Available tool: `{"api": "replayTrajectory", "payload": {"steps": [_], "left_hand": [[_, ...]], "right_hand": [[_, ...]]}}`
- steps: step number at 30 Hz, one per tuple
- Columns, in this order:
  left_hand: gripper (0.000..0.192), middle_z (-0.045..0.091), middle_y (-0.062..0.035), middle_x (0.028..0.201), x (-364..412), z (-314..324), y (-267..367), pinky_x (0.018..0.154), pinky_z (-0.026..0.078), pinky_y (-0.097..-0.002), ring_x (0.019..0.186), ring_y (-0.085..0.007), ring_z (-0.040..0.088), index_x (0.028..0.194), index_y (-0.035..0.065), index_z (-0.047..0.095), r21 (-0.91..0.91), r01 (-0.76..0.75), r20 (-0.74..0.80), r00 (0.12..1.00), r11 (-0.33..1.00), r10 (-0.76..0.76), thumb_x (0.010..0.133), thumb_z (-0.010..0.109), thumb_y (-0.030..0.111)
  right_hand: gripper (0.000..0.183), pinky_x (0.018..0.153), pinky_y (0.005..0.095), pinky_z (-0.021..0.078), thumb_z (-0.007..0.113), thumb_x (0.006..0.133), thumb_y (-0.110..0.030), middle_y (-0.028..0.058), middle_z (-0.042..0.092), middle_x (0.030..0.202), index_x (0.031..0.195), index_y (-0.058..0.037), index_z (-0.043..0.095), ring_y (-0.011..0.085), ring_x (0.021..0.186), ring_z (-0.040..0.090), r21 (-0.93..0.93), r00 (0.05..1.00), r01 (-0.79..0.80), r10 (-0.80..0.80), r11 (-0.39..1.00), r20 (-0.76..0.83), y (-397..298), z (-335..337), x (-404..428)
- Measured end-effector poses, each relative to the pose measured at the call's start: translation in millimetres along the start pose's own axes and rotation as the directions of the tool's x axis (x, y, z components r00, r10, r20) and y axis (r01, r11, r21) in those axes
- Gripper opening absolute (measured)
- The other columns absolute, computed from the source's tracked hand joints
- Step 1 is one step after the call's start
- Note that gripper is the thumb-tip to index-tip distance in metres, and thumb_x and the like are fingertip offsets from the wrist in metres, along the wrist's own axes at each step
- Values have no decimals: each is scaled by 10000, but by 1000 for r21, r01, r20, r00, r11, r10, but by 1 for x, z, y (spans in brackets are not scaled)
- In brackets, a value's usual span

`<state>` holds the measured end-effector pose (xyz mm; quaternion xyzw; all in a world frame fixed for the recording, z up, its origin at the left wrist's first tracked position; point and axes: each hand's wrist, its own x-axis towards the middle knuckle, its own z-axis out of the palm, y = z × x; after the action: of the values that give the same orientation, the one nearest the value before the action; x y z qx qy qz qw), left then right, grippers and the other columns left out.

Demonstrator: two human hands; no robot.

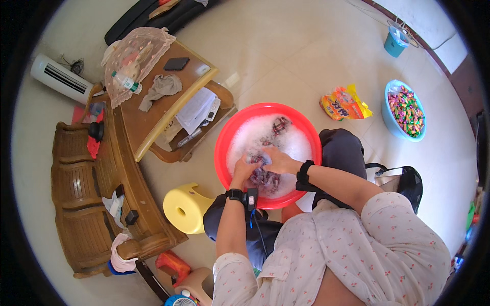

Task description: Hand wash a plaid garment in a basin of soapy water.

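A red plastic basin [316,149] full of white suds stands on the floor before me. In its middle both my hands hold a wet plaid cloth [270,180], dark and red-striped, partly sunk in foam. My left hand [244,168] grips the cloth from the left, fingers bent. From the right, my right hand [277,160] closes on the same cloth, near my left fingers. Foam hides some fingertips. Another plaid part [280,125] rises from the suds at the basin's far side; whether it is the same piece I cannot tell.
Left of the basin stand a yellow plastic stool [183,210] and a wooden table [153,126], with a wooden bench [134,191] beyond. A detergent bag [342,103] and a light blue basin [388,118] of wrapped sweets are on the floor at right. A black bag [411,187] lies beside my leg.
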<state>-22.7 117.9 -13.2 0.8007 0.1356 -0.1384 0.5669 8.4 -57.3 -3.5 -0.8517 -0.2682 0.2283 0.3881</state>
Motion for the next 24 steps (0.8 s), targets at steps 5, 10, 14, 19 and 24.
{"api": "replayTrajectory", "payload": {"steps": [5, 10, 14, 19, 24], "left_hand": [[412, 576, -36, 973, -18, -19, 14, 780, 434, -272, 876, -139, 541, 1078, 34, 543, -410, -168, 41, 979, 896, 202, 674, 619, 10], [356, 554, -64, 966, -15, -22, -1, 797, 426, -276, 889, -165, 533, 1018, 4, 558, -153, -316, 44, 944, 936, 326, 663, 582, 7], [333, 531, -115, 995, -20, -27, -1, 823, 412, -292, 937, -219, 521, 975, -22, 569, -162, -141, 124, 979, 977, 162, 650, 581, 48], [308, 546, -90, 940, -16, -26, -29, 802, 411, -270, 869, -192, 534, 959, -17, 562, -71, -286, -81, 956, 955, 281, 657, 576, 44], [229, 563, -47, 902, -27, -28, -20, 777, 413, -255, 819, -145, 537, 922, 25, 552, -507, -302, -172, 953, 807, 248, 694, 542, 7]], "right_hand": [[730, 942, 348, 338, 599, 644, -138, 222, 356, 1282, 1297, -10, 299, 293, 1139, 419, 26, 985, 52, -47, 998, -168, 11, -16, 21], [677, 878, 288, 371, 669, 627, -179, 121, 507, 1108, 1206, 45, 399, 192, 1008, 465, 479, 973, -113, 0, 871, 229, 0, -23, 31], [585, 832, 294, 397, 678, 648, -214, 99, 558, 993, 1141, 23, 470, 186, 944, 498, 299, 966, -75, -5, 951, 260, -3, -30, 13], [421, 749, 305, 421, 683, 685, -262, 88, 582, 891, 1010, -26, 555, 174, 838, 527, -76, 980, 10, 6, 997, 199, -15, -51, 10], [306, 705, 294, 422, 668, 702, -216, 46, 562, 805, 915, -23, 562, 161, 761, 527, 137, 999, 22, -26, 990, 30, -47, -83, -7]]}}
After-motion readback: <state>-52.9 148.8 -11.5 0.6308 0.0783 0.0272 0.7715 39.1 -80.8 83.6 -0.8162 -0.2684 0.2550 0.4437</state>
